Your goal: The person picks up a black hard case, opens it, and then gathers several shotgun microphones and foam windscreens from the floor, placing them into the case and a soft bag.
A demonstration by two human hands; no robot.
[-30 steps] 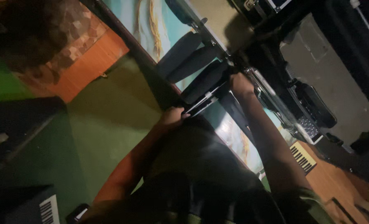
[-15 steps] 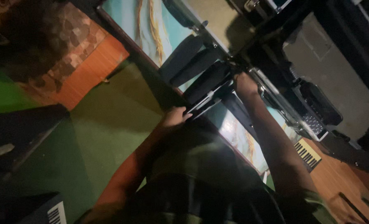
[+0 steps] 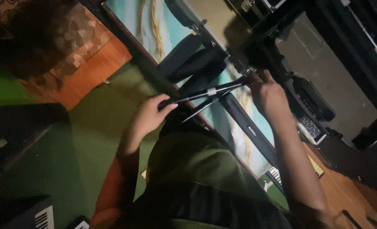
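— What sat nearest the camera?
— A dark green garment [image 3: 197, 169] at lower centre, with keyboard keys [image 3: 44, 217] in the lower left corner.
— And the hands?
— The left hand [image 3: 148, 116], left of centre, had its fingers pinching the lower end of a thin black rod [image 3: 209, 91] with a pale band. The right hand [image 3: 268, 95], right of centre, gripped the rod's upper end, fingers curled shut around it where folded black stand legs [image 3: 192, 59] met.
— Farther off?
— A green floor [image 3: 91, 127], an orange wooden panel [image 3: 93, 74] in the upper left, and a long teal painted panel [image 3: 154, 25] running diagonally behind.
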